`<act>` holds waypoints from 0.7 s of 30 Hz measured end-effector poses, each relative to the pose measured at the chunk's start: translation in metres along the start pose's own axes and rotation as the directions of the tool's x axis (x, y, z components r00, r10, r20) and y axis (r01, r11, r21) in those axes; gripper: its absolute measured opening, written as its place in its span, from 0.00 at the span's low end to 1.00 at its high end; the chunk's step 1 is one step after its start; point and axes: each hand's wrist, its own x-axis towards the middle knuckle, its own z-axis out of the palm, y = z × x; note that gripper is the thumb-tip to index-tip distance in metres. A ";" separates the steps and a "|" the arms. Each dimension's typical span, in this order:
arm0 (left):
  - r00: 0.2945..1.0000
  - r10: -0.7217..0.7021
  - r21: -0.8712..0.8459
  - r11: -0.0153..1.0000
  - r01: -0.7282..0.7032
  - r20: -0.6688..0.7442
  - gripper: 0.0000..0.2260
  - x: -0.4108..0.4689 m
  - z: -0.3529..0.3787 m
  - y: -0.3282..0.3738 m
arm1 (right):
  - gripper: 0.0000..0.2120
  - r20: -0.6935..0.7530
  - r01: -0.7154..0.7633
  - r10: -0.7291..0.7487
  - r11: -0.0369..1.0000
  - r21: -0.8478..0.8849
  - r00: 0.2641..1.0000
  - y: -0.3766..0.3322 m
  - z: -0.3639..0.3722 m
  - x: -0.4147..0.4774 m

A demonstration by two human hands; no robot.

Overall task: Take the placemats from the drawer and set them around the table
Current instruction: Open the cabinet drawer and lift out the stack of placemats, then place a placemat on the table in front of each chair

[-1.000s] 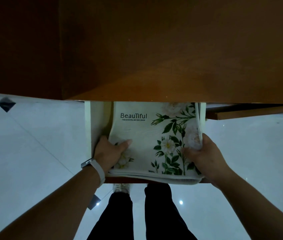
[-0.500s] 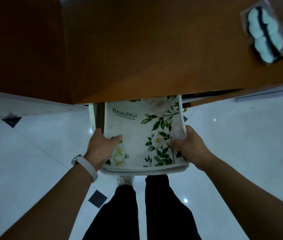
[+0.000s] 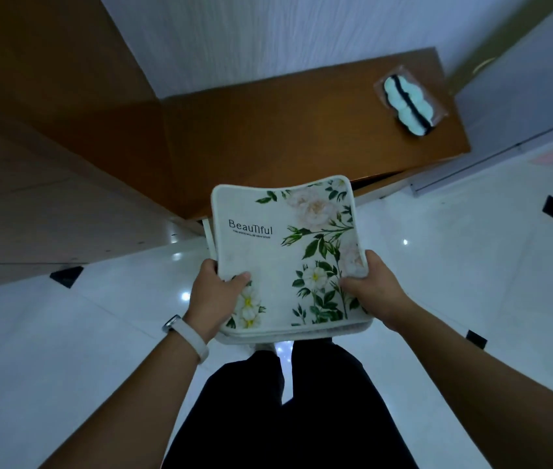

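Note:
A stack of white placemats (image 3: 285, 252) printed with green leaves, pale flowers and the word "Beautiful" is held in the air in front of me, fully out of the drawer. My left hand (image 3: 212, 296) grips its near left edge, thumb on top. My right hand (image 3: 371, 287) grips its near right edge, thumb on top too. The white drawer (image 3: 208, 236) shows only as a thin strip behind the stack's left side, under the brown wooden cabinet top (image 3: 285, 130). No table is in view.
A clear packet holding a pale blue and black item (image 3: 408, 104) lies on the cabinet top at the far right. A tall wooden unit (image 3: 41, 137) stands at the left. Glossy white floor tiles (image 3: 65, 350) with small black diamonds surround my legs (image 3: 288, 407).
Both hands have lifted the placemat stack out of the drawer and toward me. My view has tilted up and back, showing the wall, the cabinet's whole top and more floor.

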 end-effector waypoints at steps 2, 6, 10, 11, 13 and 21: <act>0.999 0.052 -0.012 0.999 -0.052 0.010 0.17 -0.016 -0.005 0.016 | 0.16 -0.049 0.019 -0.019 1.000 0.019 0.999 -0.007 -0.006 -0.021; 0.987 0.156 -0.045 0.987 -0.154 0.040 0.17 -0.045 -0.011 0.047 | 0.15 -0.148 0.040 -0.030 0.997 0.065 0.988 -0.015 -0.023 -0.059; 0.965 0.236 -0.055 0.971 -0.231 0.113 0.14 -0.069 -0.003 0.074 | 0.14 -0.240 0.052 -0.026 0.993 0.105 0.970 -0.012 -0.049 -0.095; 0.960 0.247 -0.051 0.969 -0.242 0.135 0.14 -0.077 0.002 0.081 | 0.13 -0.264 0.054 -0.022 0.992 0.115 0.964 -0.009 -0.057 -0.104; 0.946 0.272 -0.042 0.962 -0.268 0.180 0.14 -0.092 0.016 0.096 | 0.12 -0.309 0.067 -0.021 0.988 0.137 0.951 -0.001 -0.075 -0.123; 0.842 0.389 0.031 0.902 -0.430 0.374 0.13 -0.174 0.116 0.136 | 0.13 -0.517 0.110 0.058 0.951 0.287 0.854 0.081 -0.153 -0.206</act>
